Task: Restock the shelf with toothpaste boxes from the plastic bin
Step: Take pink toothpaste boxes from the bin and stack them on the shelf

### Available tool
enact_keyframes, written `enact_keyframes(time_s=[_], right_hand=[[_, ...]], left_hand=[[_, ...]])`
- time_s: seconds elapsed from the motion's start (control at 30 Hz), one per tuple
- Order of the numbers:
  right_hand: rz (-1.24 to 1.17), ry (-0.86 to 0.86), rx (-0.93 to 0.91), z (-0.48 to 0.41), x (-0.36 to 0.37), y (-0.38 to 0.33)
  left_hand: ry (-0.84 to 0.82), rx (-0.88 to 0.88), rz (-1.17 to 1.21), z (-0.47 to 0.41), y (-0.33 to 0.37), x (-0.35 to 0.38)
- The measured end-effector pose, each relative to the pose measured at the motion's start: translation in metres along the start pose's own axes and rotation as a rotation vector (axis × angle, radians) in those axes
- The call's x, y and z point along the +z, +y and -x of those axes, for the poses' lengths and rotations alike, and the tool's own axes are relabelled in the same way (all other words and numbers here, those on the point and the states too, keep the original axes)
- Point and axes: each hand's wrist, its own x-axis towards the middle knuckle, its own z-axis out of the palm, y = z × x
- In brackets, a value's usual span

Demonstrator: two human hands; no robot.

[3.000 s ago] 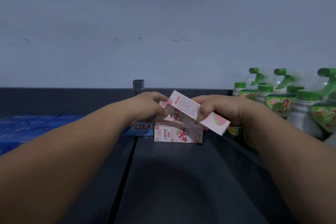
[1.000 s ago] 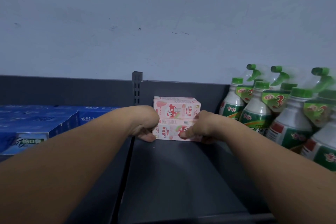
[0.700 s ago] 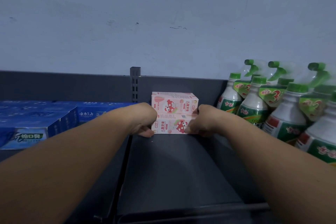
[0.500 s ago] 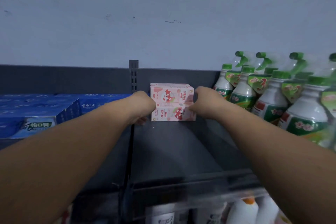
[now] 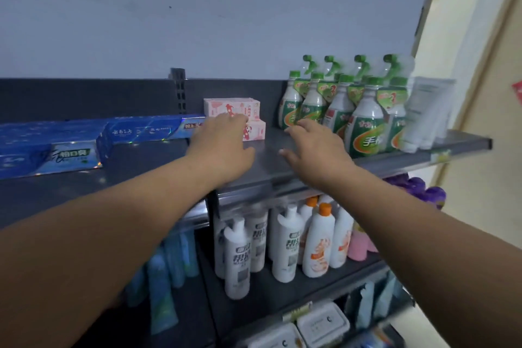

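Toothpaste boxes (image 5: 233,109), pink, are sitting stacked two high at the shelf (image 5: 271,161) back, right behind your left hand (image 5: 223,147), which is reaching out with relaxed fingers, holding nothing; contact unclear. Your right hand (image 5: 316,147) is hovering spread alongside. Spray bottles (image 5: 364,121) are standing further right, blue boxes (image 5: 147,130) lying left.

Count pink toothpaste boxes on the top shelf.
2. The lower pink box lies on the top shelf, partly behind the left hand; the upper pink box is stacked on it. Others may be hidden behind them.
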Motion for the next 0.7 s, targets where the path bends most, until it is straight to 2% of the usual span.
enact_keyframes(time_s=[0.13, 0.3, 0.7], right_hand=[[0.026, 0.024, 0.028, 0.044, -0.011, 0.019], [0.019, -0.006, 0.129, 0.093, -0.006, 0.054], [0.016, -0.194, 0.308, 0.213, 0.049, 0.171]], left_hand=[[0.041, 0.193, 0.016, 0.022, 0.035, 0.007], [-0.024, 0.353, 0.029, 0.046, 0.079, 0.036], [-0.293, 0.438, 0.111, 0.095, 0.194, 0.165]])
